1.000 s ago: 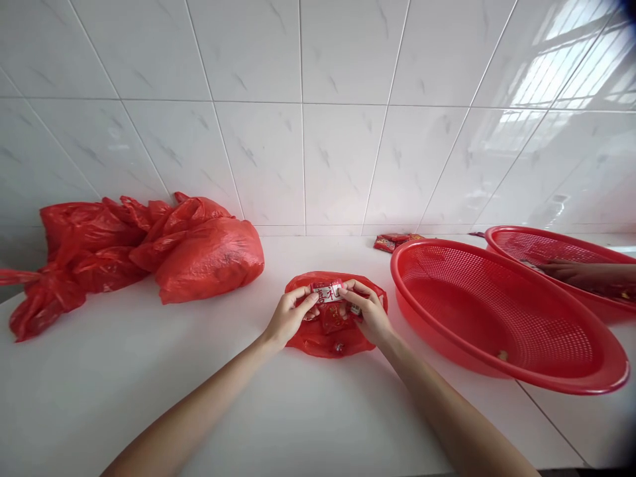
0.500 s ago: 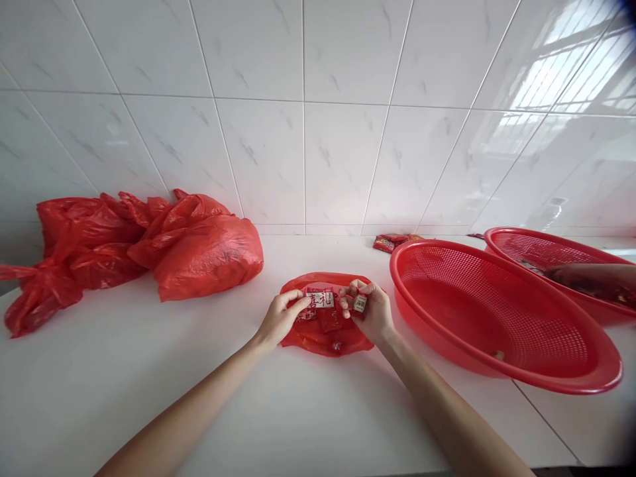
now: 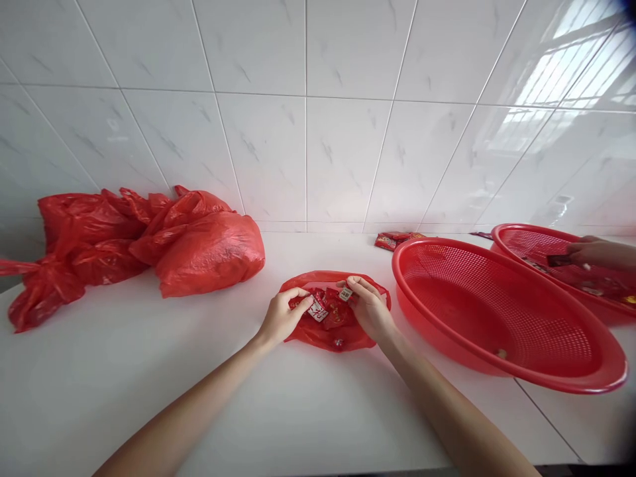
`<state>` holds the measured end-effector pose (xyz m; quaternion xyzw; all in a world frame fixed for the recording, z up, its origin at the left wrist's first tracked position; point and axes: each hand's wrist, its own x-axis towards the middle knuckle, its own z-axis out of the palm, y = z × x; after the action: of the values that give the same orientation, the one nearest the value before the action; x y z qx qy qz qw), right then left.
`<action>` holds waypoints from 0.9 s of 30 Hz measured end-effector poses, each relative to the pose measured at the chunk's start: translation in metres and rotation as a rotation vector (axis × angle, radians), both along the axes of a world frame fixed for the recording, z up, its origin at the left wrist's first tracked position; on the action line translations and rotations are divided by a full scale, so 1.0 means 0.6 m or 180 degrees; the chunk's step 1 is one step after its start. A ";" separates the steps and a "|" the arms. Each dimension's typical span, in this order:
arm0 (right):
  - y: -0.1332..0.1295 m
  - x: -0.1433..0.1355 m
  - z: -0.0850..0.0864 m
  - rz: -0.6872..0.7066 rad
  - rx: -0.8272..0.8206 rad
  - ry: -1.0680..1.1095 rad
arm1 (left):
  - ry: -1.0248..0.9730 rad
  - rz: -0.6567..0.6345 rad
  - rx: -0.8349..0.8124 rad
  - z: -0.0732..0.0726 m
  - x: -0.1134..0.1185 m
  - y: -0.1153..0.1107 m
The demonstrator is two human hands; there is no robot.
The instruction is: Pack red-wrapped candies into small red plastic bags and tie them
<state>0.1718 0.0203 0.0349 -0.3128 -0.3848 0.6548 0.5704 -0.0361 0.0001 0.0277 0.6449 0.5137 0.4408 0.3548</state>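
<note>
Fingers of the left hand (image 3: 282,317): pinched on one red-and-white packet (image 3: 318,309), tilted, dark-lettered, held over the open red bag (image 3: 305,332). Fingers of the right hand (image 3: 371,310): closed on one small block (image 3: 346,293), pale-faced, with dark print. Bag: thin plastic, on the desk (image 3: 238,404), containing glossy red packets (image 3: 338,314). Right: near basket (image 3: 460,311), red, perforated, one small beige piece (image 3: 501,354) inside; far basket (image 3: 529,242), assorted wrapped items, seemingly sweets, another person's hand (image 3: 589,253) above. Left: bulging red bags (image 3: 213,255).
</note>
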 end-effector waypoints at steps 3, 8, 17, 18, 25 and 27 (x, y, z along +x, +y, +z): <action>-0.004 -0.001 0.003 0.0077 -0.0050 0.0039 | -0.0049 0.0036 0.0044 -0.003 0.000 0.001; -0.004 -0.004 0.001 0.0160 -0.0150 0.0120 | -0.0063 0.0111 0.0050 -0.008 0.001 0.003; -0.005 -0.007 0.004 0.0132 -0.0013 0.0179 | -0.0025 0.0101 0.0296 -0.014 0.000 0.003; -0.006 -0.007 0.005 0.0143 0.0004 0.0174 | -0.0043 0.0074 0.0251 -0.014 0.000 0.003; -0.011 -0.012 0.009 0.0275 0.0065 0.0147 | -0.0498 -0.0246 -0.0156 -0.010 0.011 -0.003; -0.013 -0.014 0.009 0.0303 0.0076 0.0129 | -0.0592 -0.0300 -0.0163 -0.011 0.013 -0.004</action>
<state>0.1631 0.0127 0.0402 -0.2740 -0.3954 0.6828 0.5499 -0.0281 -0.0024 0.0214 0.6154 0.4587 0.4683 0.4377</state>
